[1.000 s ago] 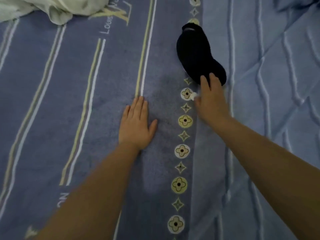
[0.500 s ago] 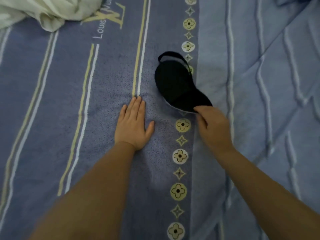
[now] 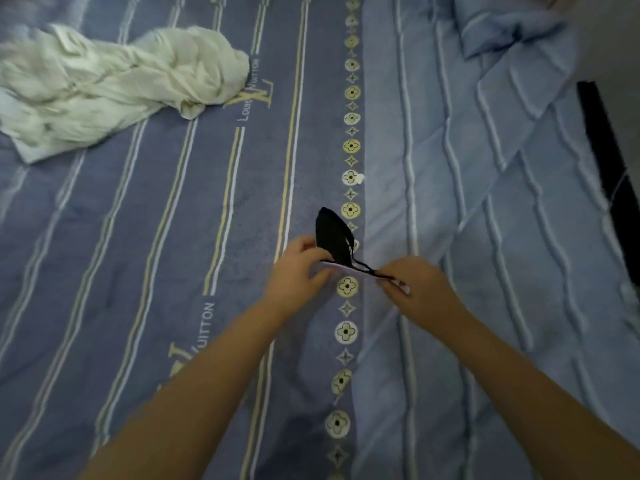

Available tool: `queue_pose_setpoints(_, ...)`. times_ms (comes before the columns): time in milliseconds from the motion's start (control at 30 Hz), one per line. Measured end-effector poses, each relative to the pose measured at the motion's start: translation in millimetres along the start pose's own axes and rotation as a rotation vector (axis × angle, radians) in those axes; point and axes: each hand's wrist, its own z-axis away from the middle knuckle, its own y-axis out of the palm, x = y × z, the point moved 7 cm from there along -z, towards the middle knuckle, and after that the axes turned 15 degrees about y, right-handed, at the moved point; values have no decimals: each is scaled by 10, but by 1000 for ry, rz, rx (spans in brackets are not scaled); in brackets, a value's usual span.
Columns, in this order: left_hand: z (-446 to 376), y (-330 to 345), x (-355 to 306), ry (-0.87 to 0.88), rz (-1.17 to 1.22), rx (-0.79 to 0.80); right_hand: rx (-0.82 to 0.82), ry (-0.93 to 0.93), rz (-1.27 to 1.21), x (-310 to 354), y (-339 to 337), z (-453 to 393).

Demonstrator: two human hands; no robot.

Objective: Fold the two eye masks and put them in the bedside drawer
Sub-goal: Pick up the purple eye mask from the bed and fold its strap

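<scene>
While both hands pinch one black eye mask [image 3: 331, 237] above the bed [image 3: 138, 237], left hand [image 3: 294, 271] on its body, right hand [image 3: 414, 284] on the strap, folding's barely begun; second mask, drawer unseen.

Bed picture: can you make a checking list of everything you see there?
Surface: blue striped bedspread with a flower-pattern band; lighter blue quilt on the right.
Job's things: one black eye mask, held up above the bed; second mask and drawer nothing seen.
Clutter: crumpled white cloth, small white scrap.
Grippers: left hand pinches the mask's edge; right hand fingers pinch its other end, by the strap.
Cables: nothing seen.
Surroundings: dark object at the right edge, unclear.
</scene>
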Motion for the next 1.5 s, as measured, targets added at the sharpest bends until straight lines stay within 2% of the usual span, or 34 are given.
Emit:
queue_pose_setpoints(100,-41,-464,-575,63,12,-18,44,-40,100,326,-473,78)
queue_pose_setpoints(200,-120,-983,-1214,104,94,-80,221,19,73,621,-999,74)
queue_pose_setpoints(267,-218,-1341,-1682,161,128,-98,255,26,79,862,-1379,47)
queue_pose_setpoints(333,-308,-1736,-2122,220,164,-142,188,34,95,1129,-1814,10)
queue_pose_setpoints(400,-348,-2117,-2503,241,149,-134,18,53,102,1393,-2344,-4)
queue_pose_setpoints(500,-308,-2513,-2947,230,133,13,-208,20,101,1839,-3070,45)
queue_pose_setpoints(567,-218,-2708,-3278,266,118,62,-232,-15,41,2132,-3362,95)
queue_pose_setpoints(700,-9,-2994,-3791,363,193,46,-229,-31,-182,2549,-3783,223)
queue_pose_setpoints(867,200,-3167,-4081,491,392,108,-213,2,-410,2659,-4068,339)
queue_pose_setpoints(967,277,-3151,-4175,534,290,197,-164,45,-518,2729,-4094,410)
queue_pose_setpoints(1100,350,-3078,-4257,509,104,320,-139,128,-401,2846,-4076,460)
queue_pose_setpoints(1167,365,-3015,-4273,491,-85,360,-156,169,-311,2894,-4065,487)
queue_pose_setpoints(1233,372,-2994,-4313,512,-236,303,-196,212,-244,2923,-4057,513)
queue_pose_setpoints(1267,386,-2986,-4331,529,-232,266,-221,229,-221,2935,-4059,525)
queue_pose_setpoints(1400,466,-2977,-4358,600,23,167,-186,305,-141,2919,-3953,592)
queue_pose_setpoints(1500,471,-2987,-4271,589,63,143,-114,332,-79,2863,-3847,597)
